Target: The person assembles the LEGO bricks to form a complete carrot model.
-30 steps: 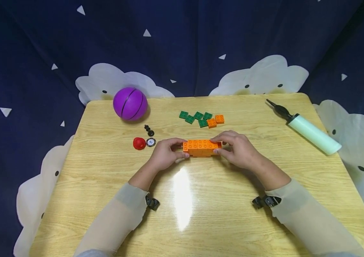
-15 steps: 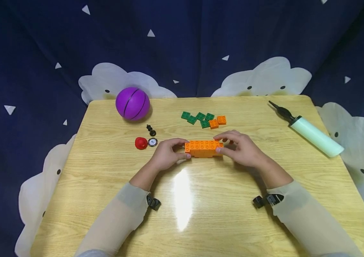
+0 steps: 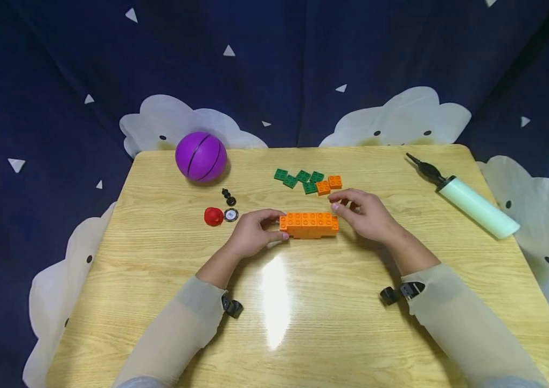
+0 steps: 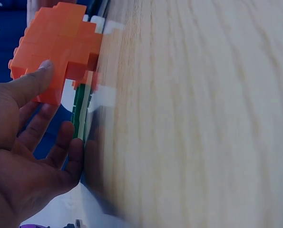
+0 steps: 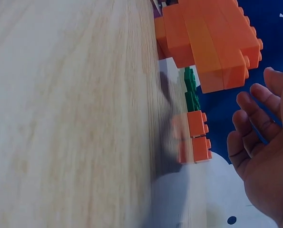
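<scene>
An assembly of orange toy building bricks (image 3: 308, 229) stands in the middle of the table, wider at the top than at its base. My left hand (image 3: 254, 233) pinches its left end between thumb and fingers; in the left wrist view the thumb lies along the stepped orange side. Off the right end, my right hand (image 3: 363, 215) hovers with loosely bent fingers. In the right wrist view nothing lies between those fingers, and a gap separates them from the assembly. Just beyond the right fingertips are two loose orange bricks (image 3: 323, 187).
Several green bricks (image 3: 303, 176) lie behind the assembly. At left are a purple ball (image 3: 201, 157), a black chess-pawn-like piece (image 3: 229, 197), a small red cap (image 3: 213, 216) and a round black-and-white chip (image 3: 231, 215). A pale green hand pump (image 3: 478, 207) lies along the right side.
My right hand has let go of the assembly's right end and moved slightly back and to the right, toward the loose orange bricks. The left hand keeps its hold.
</scene>
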`<state>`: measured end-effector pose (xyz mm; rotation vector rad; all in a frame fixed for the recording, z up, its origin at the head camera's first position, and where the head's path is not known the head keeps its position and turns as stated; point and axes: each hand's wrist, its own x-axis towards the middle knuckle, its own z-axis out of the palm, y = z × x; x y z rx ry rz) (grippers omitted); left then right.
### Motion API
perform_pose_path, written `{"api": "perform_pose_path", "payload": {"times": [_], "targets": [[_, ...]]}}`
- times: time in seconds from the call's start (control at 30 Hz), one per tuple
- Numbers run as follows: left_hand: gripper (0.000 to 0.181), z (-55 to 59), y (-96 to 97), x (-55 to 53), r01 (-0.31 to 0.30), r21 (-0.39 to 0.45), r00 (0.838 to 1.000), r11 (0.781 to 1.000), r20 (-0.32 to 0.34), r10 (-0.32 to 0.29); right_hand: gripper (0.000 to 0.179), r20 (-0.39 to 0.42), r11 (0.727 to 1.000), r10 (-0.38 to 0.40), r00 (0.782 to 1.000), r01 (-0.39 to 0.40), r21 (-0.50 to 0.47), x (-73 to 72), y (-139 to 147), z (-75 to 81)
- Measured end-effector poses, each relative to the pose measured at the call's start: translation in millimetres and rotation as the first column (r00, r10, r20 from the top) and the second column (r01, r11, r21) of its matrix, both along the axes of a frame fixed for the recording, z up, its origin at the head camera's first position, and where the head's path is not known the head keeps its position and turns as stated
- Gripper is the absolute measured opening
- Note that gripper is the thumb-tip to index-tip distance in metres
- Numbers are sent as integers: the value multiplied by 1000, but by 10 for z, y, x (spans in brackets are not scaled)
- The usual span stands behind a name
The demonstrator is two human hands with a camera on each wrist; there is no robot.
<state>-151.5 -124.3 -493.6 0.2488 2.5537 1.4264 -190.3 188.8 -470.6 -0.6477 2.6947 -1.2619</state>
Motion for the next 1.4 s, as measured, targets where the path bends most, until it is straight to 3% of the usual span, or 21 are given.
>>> {"api": "perform_pose_path", "payload": {"times": [0.37,0.6,1.4], "targets": [[49,1,3,2,3,-5,1000,1000,5,-3,29,-62,1000,-25,998,26,10,-221,28,-98],[48,7,10,3,3,-13,1000,1000,-7,-3,28,-55,998,-62,997,63,15,-317,18,-157],[48,-10,13,9,7,-4,1000,1000,-13,-7,55,-26,977,-153,988,155,144,-720,46,-266]]}}
